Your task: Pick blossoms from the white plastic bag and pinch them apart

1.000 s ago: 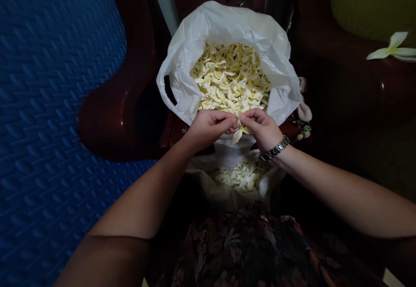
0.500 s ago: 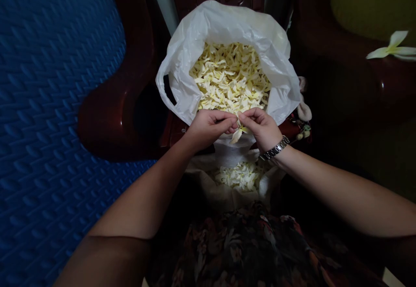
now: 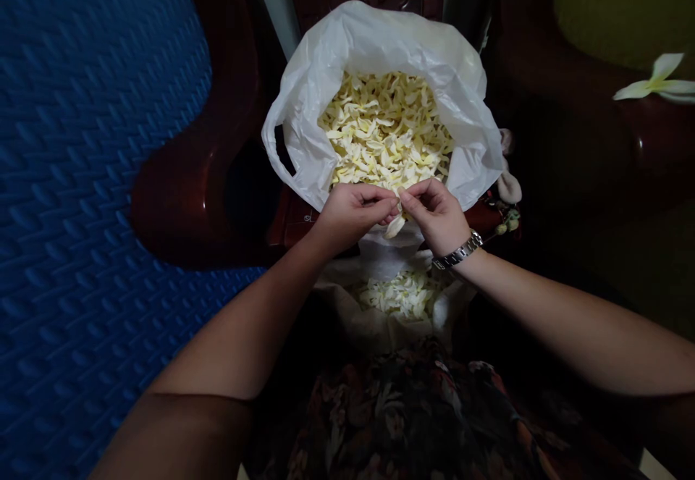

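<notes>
Flower (image 3: 395,227) held at the near edge of an open white plastic bag (image 3: 472,96). Left hand (image 3: 352,212): thumb and forefinger pinched together on the flower. Right hand (image 3: 434,208), with a metal watch (image 3: 459,252) at the wrist: thumb and forefinger also pinched on it, fingertips just beside the left ones. One pale petal hangs below the fingers.

Bag stands on a dark wooden chair (image 3: 298,223), its mouth spread around a heap of cream-yellow flowers (image 3: 383,129). Lower down, near the person's patterned clothes (image 3: 380,422), a second pale bag (image 3: 352,317) holds whiter petals (image 3: 402,295). A lone flower (image 3: 654,87) lies on a wooden armrest at far right, well apart from both hands.

Risks, my judgement: petals look thin, so a hard pinch or uneven pull could tear or bruise them. Hold is by fingertips only; a slip could drop the flower into the gap between the bags. A forearm catching the loose bag rim or its handle loop (image 3: 282,158) could drag the bag and spill the heap. Dim light makes a misplaced grip likelier.

Hard to make out: the flower's centre and most of its petals, covered by the fingers; whether a stem is present; the depth of either bag; what supports the lower one, lost in shadow. Lone flower cut off at the right edge. Small objects (image 3: 507,223) beside the chair too dark to identify.
</notes>
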{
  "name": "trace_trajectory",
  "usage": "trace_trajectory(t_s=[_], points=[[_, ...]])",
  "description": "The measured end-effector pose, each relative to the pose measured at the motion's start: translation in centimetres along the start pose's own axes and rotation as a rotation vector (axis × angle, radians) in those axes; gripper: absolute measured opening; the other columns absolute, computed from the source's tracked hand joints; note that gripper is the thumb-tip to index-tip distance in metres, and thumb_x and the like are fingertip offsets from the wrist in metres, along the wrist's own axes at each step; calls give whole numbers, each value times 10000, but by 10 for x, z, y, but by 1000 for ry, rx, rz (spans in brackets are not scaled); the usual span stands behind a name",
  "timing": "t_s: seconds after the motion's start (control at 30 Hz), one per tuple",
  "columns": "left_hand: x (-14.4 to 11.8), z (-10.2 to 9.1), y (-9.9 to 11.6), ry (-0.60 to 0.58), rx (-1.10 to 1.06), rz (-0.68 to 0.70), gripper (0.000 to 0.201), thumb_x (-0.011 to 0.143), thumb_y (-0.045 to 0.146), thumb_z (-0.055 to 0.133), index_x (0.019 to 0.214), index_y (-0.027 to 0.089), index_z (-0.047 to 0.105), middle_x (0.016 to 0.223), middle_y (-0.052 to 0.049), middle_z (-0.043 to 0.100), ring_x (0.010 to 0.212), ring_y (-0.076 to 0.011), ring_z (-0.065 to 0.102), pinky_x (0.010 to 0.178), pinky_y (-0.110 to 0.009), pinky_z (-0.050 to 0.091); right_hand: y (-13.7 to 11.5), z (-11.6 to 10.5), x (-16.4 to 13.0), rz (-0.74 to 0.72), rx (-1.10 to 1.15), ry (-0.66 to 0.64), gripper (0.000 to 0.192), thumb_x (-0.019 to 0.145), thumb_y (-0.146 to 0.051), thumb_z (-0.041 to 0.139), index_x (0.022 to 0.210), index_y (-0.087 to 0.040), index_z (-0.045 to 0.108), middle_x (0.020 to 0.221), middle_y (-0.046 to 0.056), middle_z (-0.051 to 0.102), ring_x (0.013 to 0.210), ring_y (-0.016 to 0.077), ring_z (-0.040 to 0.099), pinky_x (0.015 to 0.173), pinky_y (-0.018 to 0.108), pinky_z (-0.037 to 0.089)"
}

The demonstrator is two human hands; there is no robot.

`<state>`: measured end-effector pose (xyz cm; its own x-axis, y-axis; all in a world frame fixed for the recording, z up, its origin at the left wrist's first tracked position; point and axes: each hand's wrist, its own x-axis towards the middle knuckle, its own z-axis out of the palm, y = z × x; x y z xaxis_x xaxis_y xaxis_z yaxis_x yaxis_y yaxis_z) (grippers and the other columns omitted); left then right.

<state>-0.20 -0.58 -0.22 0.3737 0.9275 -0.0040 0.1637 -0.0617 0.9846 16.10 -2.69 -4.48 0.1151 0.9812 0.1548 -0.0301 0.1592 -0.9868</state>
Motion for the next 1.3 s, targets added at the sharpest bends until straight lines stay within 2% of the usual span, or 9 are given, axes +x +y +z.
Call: trace_trajectory(t_s=[0.13, 0.27, 0.47, 0.67, 0.83, 1.0, 1.13, 1.2, 1.3], points=[[-1, 3, -1, 44, 23, 6, 127, 769, 223, 690, 753, 127, 771, 674, -30, 731, 600, -94, 625, 603, -209, 522, 0, 1, 0, -8, 8, -3, 439, 719, -618, 803, 792, -238, 596, 740, -19, 578, 712, 147, 526, 755, 337, 460], [-1, 5, 0, 62, -41, -35, 84, 743, 172, 685, 745, 121, 751, 655, -19, 715, 576, -83, 614, 594, -201, 527, -1, 2, -1, -3, 3, 0, 445, 718, -624, 798, 798, -237, 595, 746, -18, 581, 718, 147, 525, 757, 336, 459], [2, 3, 4, 28, -195, -172, 29, 737, 123, 670, 721, 124, 694, 640, -12, 700, 560, -77, 624, 596, -200, 550, 0, 3, -2, 32, 39, -7, 480, 668, -642, 827, 788, -234, 603, 742, -20, 586, 712, 146, 524, 723, 326, 453], [4, 0, 4, -1, -233, -228, 65, 716, 102, 627, 658, 132, 630, 588, 9, 669, 510, -66, 601, 531, -171, 510, 3, 4, -1, 142, 142, -79, 484, 639, -609, 863, 781, -223, 608, 693, -33, 591, 645, 121, 502, 642, 290, 414], [5, 0, 4, -27, -237, -272, 88, 712, 116, 608, 629, 137, 588, 573, 12, 654, 490, -71, 591, 487, -168, 485, 2, 5, -1, 114, 153, -123, 493, 637, -606, 867, 776, -217, 599, 693, -31, 614, 645, 122, 540, 639, 285, 441], [3, 2, 6, 28, -183, -214, 129, 739, 75, 642, 642, 134, 581, 549, 22, 628, 489, -56, 571, 532, -170, 483, -3, 6, 0, 172, 243, -97, 489, 566, -565, 920, 738, -212, 628, 677, -42, 642, 625, 105, 551, 643, 268, 459], [3, 2, 3, 54, -132, -137, 102, 746, 69, 656, 679, 131, 608, 563, 18, 626, 520, -68, 582, 559, -187, 486, -7, 5, 2, 374, 411, -121, 488, 492, -472, 978, 720, -200, 644, 642, -63, 627, 589, 86, 552, 597, 239, 470], [4, 2, 1, 74, -131, -78, 87, 734, 92, 683, 710, 136, 613, 588, 20, 627, 543, -78, 585, 565, -197, 487, -8, 4, 3, 465, 471, -144, 478, 491, -435, 988, 736, -194, 657, 653, -58, 636, 590, 90, 572, 579, 237, 490], [5, 2, -3, 143, -121, 74, 155, 684, 119, 747, 725, 150, 600, 665, 24, 634, 594, -72, 572, 575, -186, 469, -7, 2, 4, 519, 535, -193, 456, 522, -416, 984, 760, -189, 668, 672, -42, 650, 598, 103, 593, 586, 252, 531]])
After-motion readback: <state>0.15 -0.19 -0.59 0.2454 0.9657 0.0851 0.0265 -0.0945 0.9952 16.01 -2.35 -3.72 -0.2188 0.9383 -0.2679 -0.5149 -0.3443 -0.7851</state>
